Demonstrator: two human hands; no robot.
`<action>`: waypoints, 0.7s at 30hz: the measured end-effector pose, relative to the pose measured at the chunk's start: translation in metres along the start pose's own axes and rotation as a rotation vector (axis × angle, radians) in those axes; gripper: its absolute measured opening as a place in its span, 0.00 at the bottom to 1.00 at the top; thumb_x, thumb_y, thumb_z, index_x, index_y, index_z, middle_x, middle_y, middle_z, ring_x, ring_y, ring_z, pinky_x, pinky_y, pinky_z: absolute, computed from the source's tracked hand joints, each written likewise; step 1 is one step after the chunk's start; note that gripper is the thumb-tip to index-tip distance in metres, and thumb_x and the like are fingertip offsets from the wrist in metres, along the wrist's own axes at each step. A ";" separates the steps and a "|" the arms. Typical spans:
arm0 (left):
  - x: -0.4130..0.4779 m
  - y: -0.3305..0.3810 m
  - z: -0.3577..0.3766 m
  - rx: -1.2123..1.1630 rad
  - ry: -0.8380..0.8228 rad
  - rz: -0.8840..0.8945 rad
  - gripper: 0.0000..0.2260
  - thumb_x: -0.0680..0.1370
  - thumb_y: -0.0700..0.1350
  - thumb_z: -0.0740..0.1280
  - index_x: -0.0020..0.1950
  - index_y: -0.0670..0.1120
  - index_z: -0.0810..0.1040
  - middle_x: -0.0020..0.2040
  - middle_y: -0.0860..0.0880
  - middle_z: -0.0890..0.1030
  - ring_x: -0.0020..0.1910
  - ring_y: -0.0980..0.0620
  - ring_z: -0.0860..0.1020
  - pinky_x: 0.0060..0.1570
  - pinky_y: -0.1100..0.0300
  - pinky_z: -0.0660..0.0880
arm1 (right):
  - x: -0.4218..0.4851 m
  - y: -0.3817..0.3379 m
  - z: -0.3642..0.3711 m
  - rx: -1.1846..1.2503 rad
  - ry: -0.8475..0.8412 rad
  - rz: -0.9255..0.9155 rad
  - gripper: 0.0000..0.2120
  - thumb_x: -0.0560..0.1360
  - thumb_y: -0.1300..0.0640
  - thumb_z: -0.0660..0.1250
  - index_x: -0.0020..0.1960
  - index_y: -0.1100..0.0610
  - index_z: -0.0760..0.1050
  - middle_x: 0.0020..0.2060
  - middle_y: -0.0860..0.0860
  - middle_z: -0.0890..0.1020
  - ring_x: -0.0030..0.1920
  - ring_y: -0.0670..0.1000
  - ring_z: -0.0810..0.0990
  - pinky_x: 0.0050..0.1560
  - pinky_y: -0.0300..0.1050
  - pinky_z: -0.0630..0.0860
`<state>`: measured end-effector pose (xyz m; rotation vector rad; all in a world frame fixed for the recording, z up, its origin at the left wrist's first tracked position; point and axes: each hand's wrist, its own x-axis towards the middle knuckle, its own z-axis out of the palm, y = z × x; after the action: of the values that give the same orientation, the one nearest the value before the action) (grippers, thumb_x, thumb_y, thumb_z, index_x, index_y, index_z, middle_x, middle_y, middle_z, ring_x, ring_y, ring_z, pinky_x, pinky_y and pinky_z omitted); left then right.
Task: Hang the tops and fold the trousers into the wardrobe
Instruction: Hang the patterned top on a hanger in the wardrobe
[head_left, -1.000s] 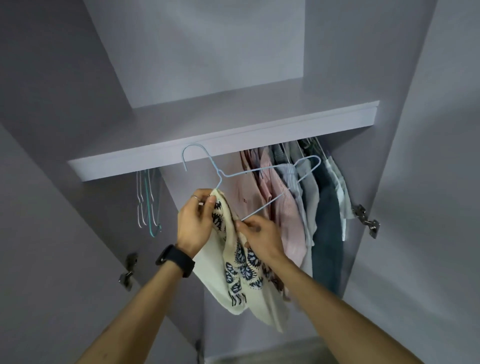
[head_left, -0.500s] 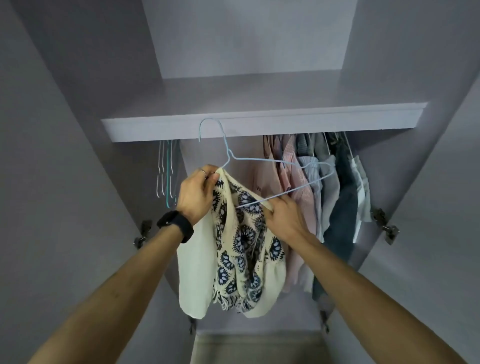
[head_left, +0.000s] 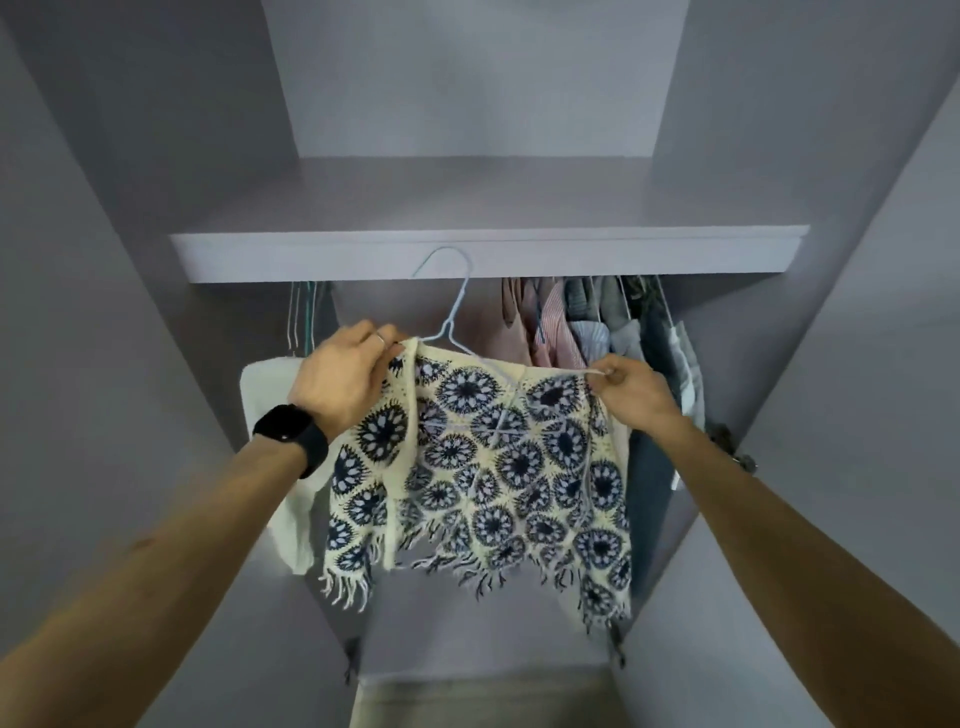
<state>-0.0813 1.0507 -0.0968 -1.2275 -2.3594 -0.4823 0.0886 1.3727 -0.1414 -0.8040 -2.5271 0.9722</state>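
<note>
1. the left hand (head_left: 340, 382) curls round the left shoulder of the crochet top (head_left: 493, 467).
2. the right hand (head_left: 631, 389) pinches a thin strap at the right shoulder.
3. the top hangs spread between both hands on a pale wire hanger (head_left: 458, 306), in front of the open wardrobe.
4. the hanger's hook overlaps the front edge of the shelf (head_left: 623, 254).
5. hung shirts (head_left: 582, 332) fill the right side, and empty hangers (head_left: 301, 322) are on the left.

Left hand (head_left: 340, 376) and right hand (head_left: 626, 384) pinch a cream crochet top (head_left: 483, 467) on a blue wire hanger (head_left: 451, 306); hung shirts (head_left: 582, 322) at two o'clock.
</note>
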 end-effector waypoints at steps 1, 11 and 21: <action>0.000 0.004 0.003 0.008 0.009 -0.016 0.13 0.85 0.49 0.55 0.59 0.43 0.74 0.45 0.45 0.74 0.43 0.43 0.75 0.37 0.49 0.74 | 0.001 -0.003 0.000 0.085 -0.030 0.035 0.03 0.82 0.49 0.66 0.52 0.45 0.78 0.48 0.45 0.79 0.54 0.51 0.77 0.57 0.43 0.72; 0.000 0.017 0.011 -0.133 -0.005 -0.052 0.14 0.85 0.51 0.53 0.62 0.48 0.73 0.51 0.46 0.77 0.47 0.40 0.79 0.43 0.42 0.78 | 0.011 -0.011 -0.026 -0.416 -0.018 -0.088 0.18 0.81 0.40 0.64 0.62 0.51 0.81 0.62 0.57 0.81 0.60 0.58 0.80 0.61 0.49 0.75; -0.005 0.035 0.023 -0.153 0.007 -0.113 0.09 0.85 0.50 0.55 0.62 0.51 0.71 0.52 0.49 0.78 0.43 0.42 0.80 0.38 0.50 0.77 | 0.009 -0.036 -0.008 -0.268 0.004 -0.148 0.13 0.81 0.41 0.64 0.42 0.48 0.77 0.42 0.53 0.84 0.47 0.55 0.81 0.48 0.45 0.74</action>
<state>-0.0552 1.0778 -0.1155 -1.1594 -2.4332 -0.7141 0.0715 1.3601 -0.1100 -0.6756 -2.7048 0.5924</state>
